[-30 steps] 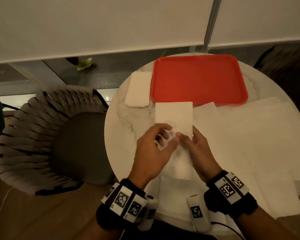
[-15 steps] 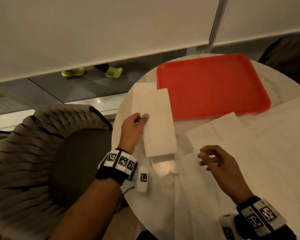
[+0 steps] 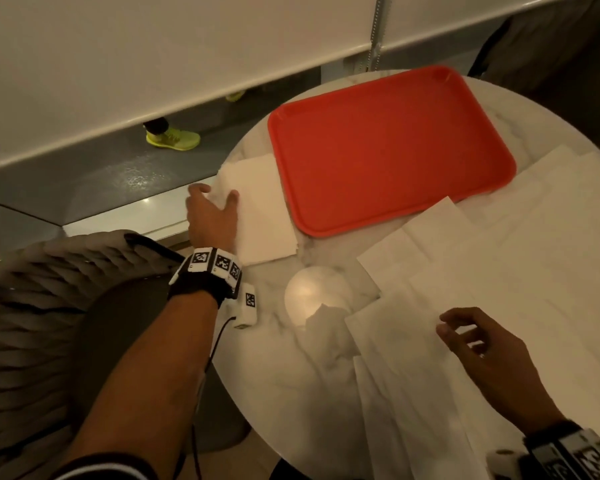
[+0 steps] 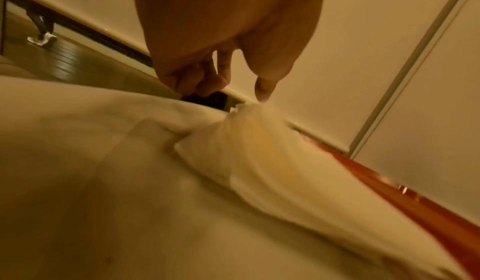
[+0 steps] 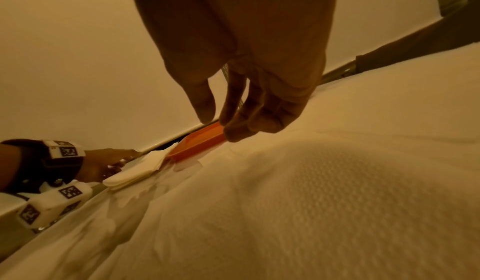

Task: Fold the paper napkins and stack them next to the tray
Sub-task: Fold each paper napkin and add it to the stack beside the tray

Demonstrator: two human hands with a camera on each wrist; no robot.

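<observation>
Folded napkin now down on stack [image 3: 260,216] beside red tray [image 3: 388,147]. Near: right hand [image 3: 482,344] loose, empty, over flat napkins [image 3: 499,289]. Far: left hand [image 3: 210,216] fingers spread on stack. Right wrist view shows stack layers [image 5: 132,174].

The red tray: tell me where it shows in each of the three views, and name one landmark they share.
Head: red tray, upper centre on the table.
Left wrist: only its rim, a strip at right running to the lower right.
Right wrist: one corner, centre, below the fingertips.
Shared landmark: stack of folded napkins beside the tray.
</observation>
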